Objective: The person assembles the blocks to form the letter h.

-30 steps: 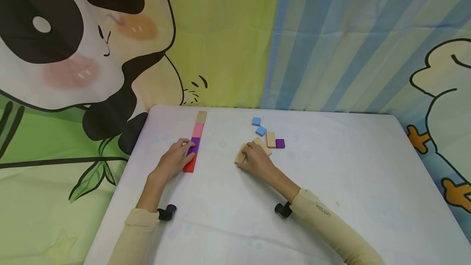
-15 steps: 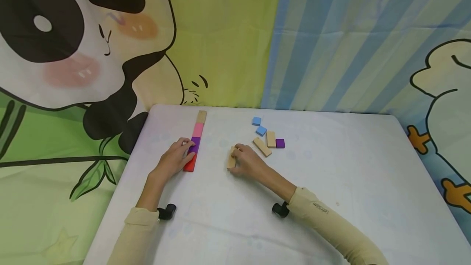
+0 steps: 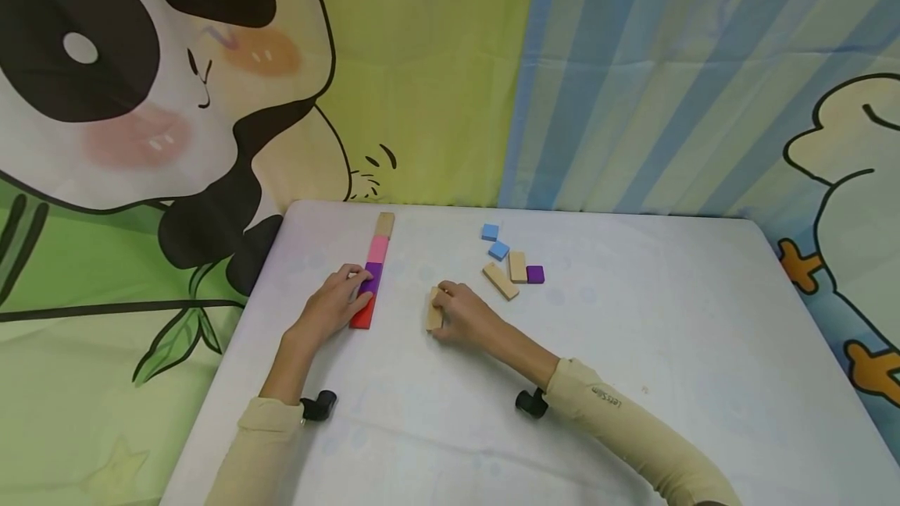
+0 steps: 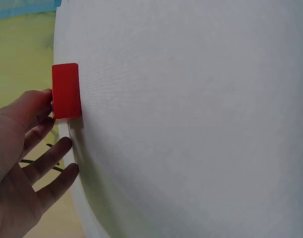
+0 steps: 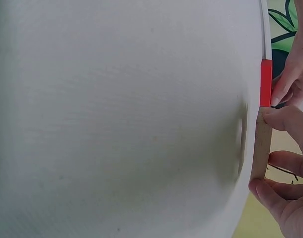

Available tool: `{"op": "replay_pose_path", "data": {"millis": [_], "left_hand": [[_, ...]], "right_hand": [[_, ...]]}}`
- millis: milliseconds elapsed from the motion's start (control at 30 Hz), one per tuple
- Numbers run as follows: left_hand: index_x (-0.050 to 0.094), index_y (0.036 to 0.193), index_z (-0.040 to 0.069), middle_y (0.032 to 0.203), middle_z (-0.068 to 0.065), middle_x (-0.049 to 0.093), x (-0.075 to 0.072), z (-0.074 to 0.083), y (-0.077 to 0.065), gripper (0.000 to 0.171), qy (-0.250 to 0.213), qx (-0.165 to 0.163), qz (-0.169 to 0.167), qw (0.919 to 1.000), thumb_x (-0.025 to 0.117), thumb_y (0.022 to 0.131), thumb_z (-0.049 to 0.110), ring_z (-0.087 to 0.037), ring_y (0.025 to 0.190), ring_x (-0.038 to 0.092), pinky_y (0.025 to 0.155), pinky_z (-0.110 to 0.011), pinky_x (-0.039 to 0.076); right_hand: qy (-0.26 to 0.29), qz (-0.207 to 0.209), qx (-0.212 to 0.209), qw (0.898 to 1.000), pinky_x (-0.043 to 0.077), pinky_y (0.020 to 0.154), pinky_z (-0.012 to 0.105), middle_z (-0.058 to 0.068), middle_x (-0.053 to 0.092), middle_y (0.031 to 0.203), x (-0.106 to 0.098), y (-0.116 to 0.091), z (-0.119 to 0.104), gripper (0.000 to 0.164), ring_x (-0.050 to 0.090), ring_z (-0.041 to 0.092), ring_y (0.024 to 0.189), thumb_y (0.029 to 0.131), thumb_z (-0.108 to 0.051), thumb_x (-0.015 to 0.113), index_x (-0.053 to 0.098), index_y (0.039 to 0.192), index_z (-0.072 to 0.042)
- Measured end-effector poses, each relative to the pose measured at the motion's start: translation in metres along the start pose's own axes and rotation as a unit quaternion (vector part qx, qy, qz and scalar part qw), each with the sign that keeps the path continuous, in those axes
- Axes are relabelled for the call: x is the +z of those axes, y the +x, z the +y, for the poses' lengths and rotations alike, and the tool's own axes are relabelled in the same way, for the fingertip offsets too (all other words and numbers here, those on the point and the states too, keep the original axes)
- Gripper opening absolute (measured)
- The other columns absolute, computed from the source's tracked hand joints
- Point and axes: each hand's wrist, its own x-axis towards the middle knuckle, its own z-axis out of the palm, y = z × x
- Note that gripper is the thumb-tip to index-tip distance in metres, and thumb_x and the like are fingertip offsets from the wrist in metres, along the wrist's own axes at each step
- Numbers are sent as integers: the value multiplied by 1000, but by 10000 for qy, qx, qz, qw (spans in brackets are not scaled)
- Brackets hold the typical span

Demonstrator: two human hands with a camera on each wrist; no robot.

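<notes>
My left hand (image 3: 332, 301) rests its thumb and a fingertip on the purple block (image 3: 373, 273) of a straight row. A red block (image 3: 362, 317) forms the row's near end; its end face fills part of the left wrist view, beside the thumb. Beyond the purple block lie a pink block (image 3: 378, 248) and a wooden block (image 3: 384, 224). My right hand (image 3: 464, 317) holds a plain wooden block (image 5: 262, 144) by its ends, between thumb and fingers, to the right of the row. That block stands apart from the row in the head view.
Two small blue blocks (image 3: 498, 250) lie toward the back of the white table (image 3: 633, 318). Near them are an upright-looking wooden block (image 3: 517, 266), a slanted wooden block (image 3: 500, 281) and a small purple block (image 3: 535, 274). A printed curtain (image 3: 422, 100) hangs behind.
My right hand has carried its wooden block leftward and slightly nearer, away from the loose blocks, and turned it roughly parallel to the row. My left hand stays in place.
</notes>
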Motion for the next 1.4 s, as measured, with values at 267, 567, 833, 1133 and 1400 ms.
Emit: {"op": "replay_pose_path", "data": {"millis": [267, 567, 833, 1133, 1400], "left_hand": [[52, 138, 11, 139, -10, 46, 0, 0, 0, 48, 26, 17, 35, 10000, 62, 95, 29, -31, 128, 45, 103, -51, 47], [52, 139, 11, 139, -10, 46, 0, 1, 1, 49, 9, -51, -35, 10000, 62, 95, 30, -30, 129, 45, 104, -51, 47], [52, 138, 12, 138, -11, 46, -1, 2, 0, 48, 16, -53, -20, 10000, 62, 95, 29, -31, 128, 45, 102, -51, 48], [52, 138, 12, 139, -10, 46, 0, 1, 1, 48, 27, -83, -60, 9999, 61, 95, 30, -30, 128, 45, 102, -50, 48], [53, 138, 11, 138, -10, 46, -1, 1, 1, 47, 35, -24, 3, 10000, 62, 95, 28, -30, 127, 46, 102, -51, 48]], "right_hand": [[-7, -186, 109, 9998, 51, 98, 37, 18, 57, 132, 4, -1, 0, 44, 58, 30, 114, 77, -23, 81, 66, 112, -1], [84, -203, 159, 9996, 52, 95, 36, 17, 58, 131, 5, -2, 1, 44, 58, 29, 113, 78, -22, 81, 66, 112, 0], [137, -320, 266, 9990, 51, 98, 37, 16, 57, 131, 5, -3, 3, 45, 58, 28, 114, 78, -22, 82, 65, 113, 0], [220, -390, 356, 9984, 49, 101, 39, 18, 55, 133, 5, -3, 3, 45, 56, 31, 119, 78, -20, 81, 64, 114, 0], [319, -392, 376, 9980, 47, 104, 41, 20, 54, 135, 5, -4, 4, 45, 54, 33, 123, 79, -21, 81, 63, 114, 1]]}}
